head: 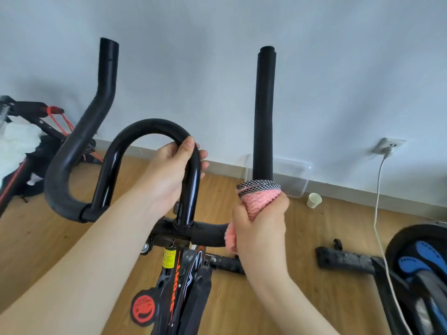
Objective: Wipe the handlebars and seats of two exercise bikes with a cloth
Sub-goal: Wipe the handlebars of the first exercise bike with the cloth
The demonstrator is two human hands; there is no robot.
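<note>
Right hand (260, 228) clamping fluffy pink cloth (260, 201) around base of right black foam handlebar grip (264, 112). Left hand (173, 172) gripping glossy black centre loop (154, 151), steadying. Handlebar-wiping step; next: sliding cloth upward along grip.

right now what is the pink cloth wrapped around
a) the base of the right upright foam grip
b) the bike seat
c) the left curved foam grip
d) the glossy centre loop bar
a: the right hand clamps the fluffy pink cloth around the bottom of the straight black foam-covered right handlebar grip, while the left hand holds the glossy black centre loop bar.
</note>
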